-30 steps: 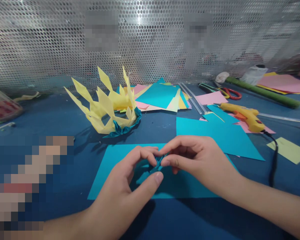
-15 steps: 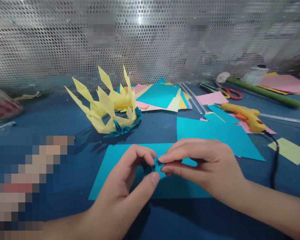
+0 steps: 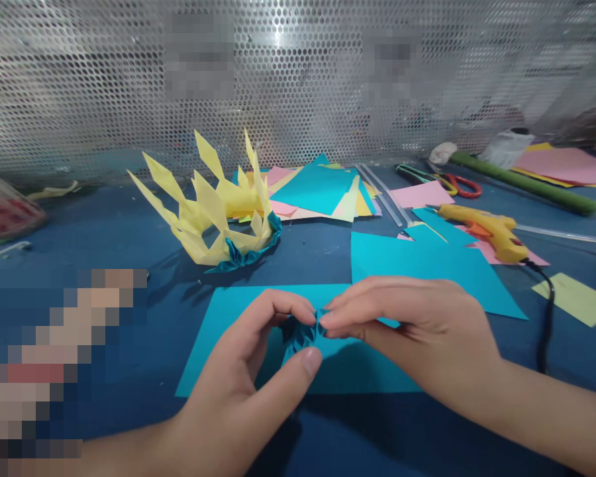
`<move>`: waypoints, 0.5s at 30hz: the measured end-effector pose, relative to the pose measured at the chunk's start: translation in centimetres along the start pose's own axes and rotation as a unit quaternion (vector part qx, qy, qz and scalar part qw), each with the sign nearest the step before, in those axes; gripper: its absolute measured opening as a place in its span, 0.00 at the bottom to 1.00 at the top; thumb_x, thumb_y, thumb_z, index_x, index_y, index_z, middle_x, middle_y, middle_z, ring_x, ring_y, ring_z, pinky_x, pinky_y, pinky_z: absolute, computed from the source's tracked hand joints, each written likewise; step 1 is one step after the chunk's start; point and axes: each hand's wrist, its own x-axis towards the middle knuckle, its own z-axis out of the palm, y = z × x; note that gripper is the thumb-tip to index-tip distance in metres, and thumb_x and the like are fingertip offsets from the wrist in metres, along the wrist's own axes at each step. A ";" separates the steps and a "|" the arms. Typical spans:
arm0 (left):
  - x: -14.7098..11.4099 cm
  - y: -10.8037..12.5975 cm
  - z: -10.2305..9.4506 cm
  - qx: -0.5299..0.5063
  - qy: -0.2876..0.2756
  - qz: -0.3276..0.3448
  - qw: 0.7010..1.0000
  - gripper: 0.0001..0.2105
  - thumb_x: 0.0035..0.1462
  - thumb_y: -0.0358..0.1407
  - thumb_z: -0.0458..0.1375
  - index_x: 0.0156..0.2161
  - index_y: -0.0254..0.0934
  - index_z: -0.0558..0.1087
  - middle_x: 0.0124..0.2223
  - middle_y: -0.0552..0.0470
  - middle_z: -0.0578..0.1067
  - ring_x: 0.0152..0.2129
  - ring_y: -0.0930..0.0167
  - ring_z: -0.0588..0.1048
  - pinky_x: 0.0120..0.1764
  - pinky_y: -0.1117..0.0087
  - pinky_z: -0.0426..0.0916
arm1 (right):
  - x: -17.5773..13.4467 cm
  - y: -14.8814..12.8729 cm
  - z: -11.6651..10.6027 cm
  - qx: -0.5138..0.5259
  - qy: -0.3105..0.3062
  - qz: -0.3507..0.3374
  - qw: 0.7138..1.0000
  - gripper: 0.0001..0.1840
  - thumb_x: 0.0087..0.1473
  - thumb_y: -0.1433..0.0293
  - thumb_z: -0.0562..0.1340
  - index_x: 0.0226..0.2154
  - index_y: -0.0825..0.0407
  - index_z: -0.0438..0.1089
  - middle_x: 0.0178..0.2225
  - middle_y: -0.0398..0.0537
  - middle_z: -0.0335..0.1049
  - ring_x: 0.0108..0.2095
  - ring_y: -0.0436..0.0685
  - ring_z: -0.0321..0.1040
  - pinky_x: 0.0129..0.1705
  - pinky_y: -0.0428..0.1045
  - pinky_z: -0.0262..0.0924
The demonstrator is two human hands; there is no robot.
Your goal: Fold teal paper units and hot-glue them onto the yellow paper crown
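Between my two hands is a small piece of folded blue paper [image 3: 302, 333], pleated into little ridges. My left hand [image 3: 258, 371] curls around its left part, the thumb in front and the fingers behind. My right hand [image 3: 407, 315] pinches its right end between thumb and fingertips. Part of the folds is hidden by my fingers. Below them a flat blue sheet [image 3: 218, 331] lies on the table. Beyond my hands stands a pale yellow paper crown [image 3: 213, 245] with tall points, and a crumpled blue strip [image 3: 243, 262] runs along its lower front edge.
A second blue sheet [image 3: 417, 265] lies to the right, near a yellow glue gun [image 3: 496, 232] with a black cord [image 3: 546, 331]. Coloured papers [image 3: 318, 189] are piled behind. Red-handled scissors [image 3: 461, 185], clear glue sticks [image 3: 385, 195] and a green stem [image 3: 526, 182] lie farther back.
My left thumb has moved slightly away from the folded paper, showing more of its pleats. The right fingertips have shifted a little on its end. The crown and tools stay put.
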 end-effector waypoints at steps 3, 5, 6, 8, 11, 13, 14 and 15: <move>-0.3 -0.1 -0.2 -0.003 -0.010 0.006 1.000 0.08 0.59 0.30 0.55 0.40 0.49 0.66 0.39 0.60 0.68 0.40 0.76 0.67 0.46 0.80 0.62 | -0.2 -0.1 -0.2 -0.018 -0.013 -0.037 0.999 0.08 0.54 0.79 0.64 0.32 0.51 0.78 0.32 0.42 0.80 0.33 0.49 0.77 0.37 0.38 0.70; -0.4 0.0 -0.3 -0.002 -0.018 0.006 1.000 0.08 0.59 0.31 0.55 0.40 0.49 0.66 0.38 0.60 0.67 0.40 0.75 0.66 0.45 0.80 0.63 | -0.3 -0.2 -0.3 -0.028 -0.021 -0.052 0.998 0.08 0.54 0.79 0.64 0.33 0.51 0.77 0.33 0.42 0.80 0.35 0.48 0.77 0.38 0.37 0.69; -0.4 0.0 -0.3 -0.002 -0.020 0.005 1.000 0.08 0.59 0.31 0.55 0.39 0.49 0.66 0.38 0.60 0.67 0.39 0.75 0.66 0.44 0.79 0.63 | -0.3 -0.2 -0.3 -0.032 -0.024 -0.058 0.998 0.08 0.54 0.79 0.64 0.33 0.51 0.77 0.33 0.42 0.80 0.35 0.48 0.77 0.39 0.37 0.69; -0.4 0.0 -0.3 -0.001 -0.020 0.005 1.000 0.08 0.59 0.31 0.55 0.39 0.49 0.66 0.38 0.60 0.66 0.39 0.75 0.66 0.44 0.79 0.63 | -0.4 -0.3 -0.3 -0.040 -0.026 -0.064 0.997 0.08 0.54 0.78 0.64 0.33 0.50 0.77 0.34 0.41 0.80 0.35 0.48 0.77 0.39 0.37 0.69; -0.3 0.0 -0.3 0.008 -0.019 0.006 1.000 0.07 0.59 0.31 0.55 0.39 0.48 0.65 0.38 0.59 0.66 0.39 0.74 0.66 0.44 0.78 0.63 | -0.6 -0.1 -0.2 -0.040 -0.020 -0.067 0.997 0.11 0.55 0.79 0.62 0.35 0.48 0.76 0.35 0.40 0.80 0.36 0.48 0.77 0.40 0.38 0.69; -0.2 0.0 -0.4 0.025 -0.023 0.012 0.999 0.07 0.59 0.31 0.54 0.40 0.47 0.65 0.39 0.57 0.67 0.40 0.73 0.67 0.43 0.76 0.64 | -0.8 0.1 0.0 -0.037 -0.021 -0.058 0.997 0.13 0.56 0.80 0.61 0.37 0.47 0.75 0.36 0.38 0.79 0.35 0.48 0.77 0.39 0.38 0.69; -0.2 0.0 -0.4 0.034 -0.029 0.016 0.999 0.07 0.59 0.31 0.54 0.40 0.47 0.65 0.39 0.57 0.67 0.40 0.72 0.67 0.43 0.75 0.65 | -0.9 0.1 0.1 -0.039 -0.021 -0.049 0.998 0.13 0.56 0.79 0.61 0.39 0.45 0.75 0.36 0.37 0.79 0.34 0.48 0.77 0.38 0.39 0.69; -0.2 0.0 -0.4 0.044 -0.035 0.022 0.998 0.07 0.59 0.32 0.54 0.41 0.47 0.64 0.40 0.57 0.67 0.39 0.72 0.67 0.42 0.75 0.65 | -0.9 0.1 0.2 -0.045 -0.018 -0.038 0.998 0.13 0.56 0.77 0.62 0.40 0.44 0.74 0.35 0.36 0.79 0.33 0.48 0.77 0.37 0.39 0.70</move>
